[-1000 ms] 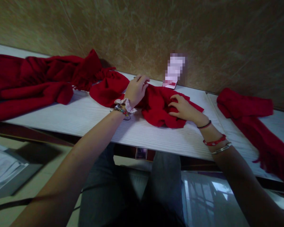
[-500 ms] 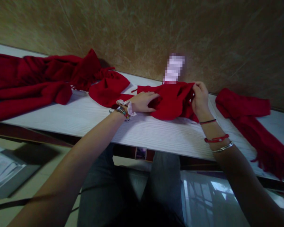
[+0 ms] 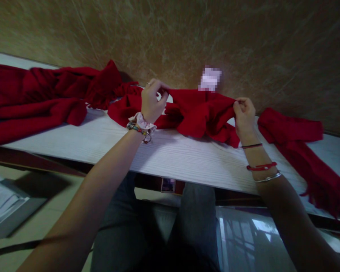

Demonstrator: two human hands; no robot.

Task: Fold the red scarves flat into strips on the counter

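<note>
From where I stand, the left hand (image 3: 153, 101) pinches one upper corner of a red cloth (image 3: 194, 113) between thumb and fingers, and the right hand (image 3: 245, 115) pinches the other. Gripped that far apart, the top edge is drawn fairly taut and lifted, probably so the folds hang loose below it, drooping to the desk (image 3: 170, 155). Just behind, a blurred pale thing stands near the wall (image 3: 158, 37). More red cloths (image 3: 59, 83) lie heaped to the left; a fringed scarf (image 3: 291, 124) rests right, apart, seemingly leaving working room between.
</note>
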